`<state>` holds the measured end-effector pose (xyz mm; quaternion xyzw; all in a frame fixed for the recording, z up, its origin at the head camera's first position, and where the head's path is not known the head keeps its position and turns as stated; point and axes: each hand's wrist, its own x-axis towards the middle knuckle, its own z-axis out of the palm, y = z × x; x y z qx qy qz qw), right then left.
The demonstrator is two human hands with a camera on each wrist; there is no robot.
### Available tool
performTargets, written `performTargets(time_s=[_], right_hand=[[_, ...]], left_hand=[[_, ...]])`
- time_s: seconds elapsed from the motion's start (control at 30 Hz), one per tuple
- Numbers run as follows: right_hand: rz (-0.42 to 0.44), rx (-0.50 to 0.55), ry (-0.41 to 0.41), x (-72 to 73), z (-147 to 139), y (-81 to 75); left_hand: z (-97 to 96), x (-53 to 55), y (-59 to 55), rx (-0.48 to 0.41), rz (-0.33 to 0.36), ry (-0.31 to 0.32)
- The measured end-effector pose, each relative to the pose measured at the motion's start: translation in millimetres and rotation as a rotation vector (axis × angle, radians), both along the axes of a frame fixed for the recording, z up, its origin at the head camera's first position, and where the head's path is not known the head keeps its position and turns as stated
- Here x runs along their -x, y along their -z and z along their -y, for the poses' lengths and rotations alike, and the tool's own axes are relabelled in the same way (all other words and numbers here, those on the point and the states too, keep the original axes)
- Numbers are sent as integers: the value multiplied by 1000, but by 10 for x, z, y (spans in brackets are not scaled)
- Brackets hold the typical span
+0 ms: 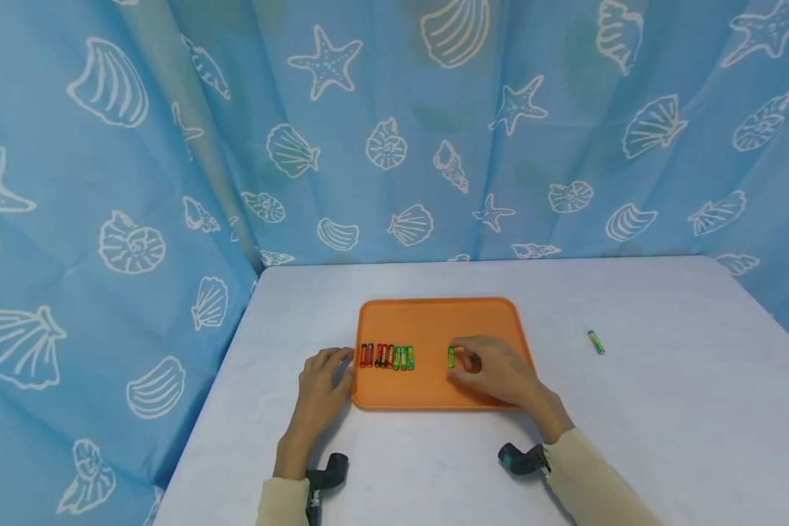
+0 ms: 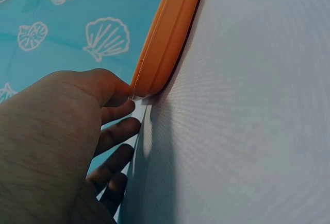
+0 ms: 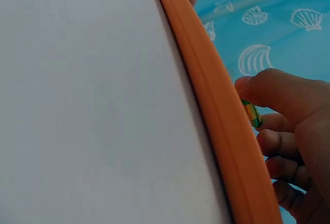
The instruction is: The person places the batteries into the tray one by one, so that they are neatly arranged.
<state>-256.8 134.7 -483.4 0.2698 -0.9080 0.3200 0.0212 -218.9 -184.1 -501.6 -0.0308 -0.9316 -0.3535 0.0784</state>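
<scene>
An orange tray (image 1: pixel 434 391) lies on the white table. On its left half stands a row of small batteries: several red and black ones (image 1: pixel 383 356) and, to their right, several green ones (image 1: pixel 403 358). My right hand (image 1: pixel 496 369) is over the tray's right half and pinches a green battery (image 1: pixel 451 356) between thumb and fingers. In the right wrist view that battery (image 3: pixel 251 113) shows partly behind the tray's rim. Beside the tray's left edge, my left hand (image 1: pixel 324 387) rests with loosely bent fingers. Its thumb (image 2: pixel 111 87) touches the tray's rim in the left wrist view.
Another green battery (image 1: pixel 595 342) lies alone on the white table (image 1: pixel 664 409), right of the tray. A blue curtain (image 1: pixel 394 146) with shell and starfish prints hangs behind the table and along its left side. Each wrist wears a dark camera mount (image 1: pixel 523 460).
</scene>
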Motion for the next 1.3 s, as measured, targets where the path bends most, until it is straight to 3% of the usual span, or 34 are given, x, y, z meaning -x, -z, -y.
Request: performTargets(time_s=[0.5, 1.3], right_hand=[[1, -20, -77, 132, 342, 67], [6, -26, -118, 256, 513, 96]], left_hand=[[8, -9, 9, -4, -26, 7], [30, 14, -4, 2, -10, 14]])
